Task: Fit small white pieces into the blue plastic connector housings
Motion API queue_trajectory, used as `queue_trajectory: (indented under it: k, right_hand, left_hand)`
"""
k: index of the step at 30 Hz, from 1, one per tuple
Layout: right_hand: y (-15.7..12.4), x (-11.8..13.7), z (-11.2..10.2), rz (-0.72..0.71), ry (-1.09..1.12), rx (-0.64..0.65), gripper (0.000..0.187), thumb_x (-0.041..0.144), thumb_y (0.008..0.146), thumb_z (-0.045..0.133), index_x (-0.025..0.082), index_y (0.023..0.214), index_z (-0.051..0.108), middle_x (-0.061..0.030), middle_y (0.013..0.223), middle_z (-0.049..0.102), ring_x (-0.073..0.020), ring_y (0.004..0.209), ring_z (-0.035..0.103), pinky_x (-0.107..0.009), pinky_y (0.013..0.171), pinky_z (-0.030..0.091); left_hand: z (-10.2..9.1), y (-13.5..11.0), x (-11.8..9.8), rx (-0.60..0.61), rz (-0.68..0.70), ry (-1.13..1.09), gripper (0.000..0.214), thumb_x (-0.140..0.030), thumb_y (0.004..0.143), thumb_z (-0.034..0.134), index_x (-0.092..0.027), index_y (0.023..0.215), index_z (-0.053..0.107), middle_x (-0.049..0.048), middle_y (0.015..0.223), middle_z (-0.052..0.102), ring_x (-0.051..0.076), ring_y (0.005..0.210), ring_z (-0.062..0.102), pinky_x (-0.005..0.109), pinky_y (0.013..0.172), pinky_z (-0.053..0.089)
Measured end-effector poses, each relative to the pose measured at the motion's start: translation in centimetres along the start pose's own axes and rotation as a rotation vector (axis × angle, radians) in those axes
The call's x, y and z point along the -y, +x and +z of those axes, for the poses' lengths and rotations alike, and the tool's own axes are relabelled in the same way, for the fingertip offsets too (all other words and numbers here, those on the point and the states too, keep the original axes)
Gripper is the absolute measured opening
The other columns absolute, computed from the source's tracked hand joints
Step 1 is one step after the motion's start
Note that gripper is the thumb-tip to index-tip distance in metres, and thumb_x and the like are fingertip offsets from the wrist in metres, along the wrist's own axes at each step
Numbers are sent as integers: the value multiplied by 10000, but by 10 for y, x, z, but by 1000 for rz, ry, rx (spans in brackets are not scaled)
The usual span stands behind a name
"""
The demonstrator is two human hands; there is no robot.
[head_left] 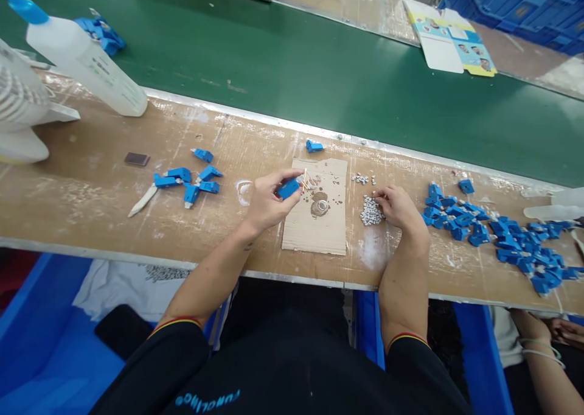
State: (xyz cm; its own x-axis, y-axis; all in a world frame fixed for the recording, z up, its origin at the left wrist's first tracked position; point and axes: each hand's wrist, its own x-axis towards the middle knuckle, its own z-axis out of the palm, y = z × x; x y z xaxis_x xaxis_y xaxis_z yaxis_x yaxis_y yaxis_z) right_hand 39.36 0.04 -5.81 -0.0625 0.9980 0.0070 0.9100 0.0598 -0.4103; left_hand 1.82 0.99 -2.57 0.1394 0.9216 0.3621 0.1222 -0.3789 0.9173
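In my left hand (269,201) I hold a blue plastic part (288,188), pinched between thumb and fingers. Thin pale sticks (305,179) show at its right end; I cannot tell whether the hand holds them. Below lies a piece of cardboard (333,235) with a wet stain and a small clear blob (322,207). My right hand (396,205) has its fingertips pinched together at the edge of a pile of small grey pieces (371,212). Whether a piece is between those fingertips is too small to tell. A few more grey pieces (360,178) lie just behind.
Many blue parts (463,217) are heaped at the right, with several more (191,187) at the left by a white blade-like tool (143,201). A bottle (91,65) stands far left. Behind runs a green belt (296,56). Another person's arm (538,342) is at lower right.
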Motion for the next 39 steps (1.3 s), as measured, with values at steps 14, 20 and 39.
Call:
queue_trajectory:
  k: [14,20,39]
  right_hand:
    - [-21,170,-1,-678,420,-304,194,117,964,630,302,986,685,-27,898,797,-200,812,767,-358,699,625]
    - [-21,191,22,-640,552,-447,330,44,917,694,328,1085,708,2,908,803,-183,784,753,-344,684,631]
    - [-24,181,29,-628,673,-491,195,143,945,776,289,1072,750,-3,916,818,-166,798,768,-327,701,647]
  left_hand:
    - [27,-14,-2,272,-163,-568,408,-572,979,711,-245,1034,472,-13,878,545,86,628,495,247,574,437]
    - [27,-16,-5,216,-205,-586,476,-556,911,821,-236,976,475,-11,850,625,69,605,509,228,579,459]
    - [20,-12,-15,249,-220,-635,406,-387,877,884,-213,913,519,8,799,704,108,679,624,222,647,528]
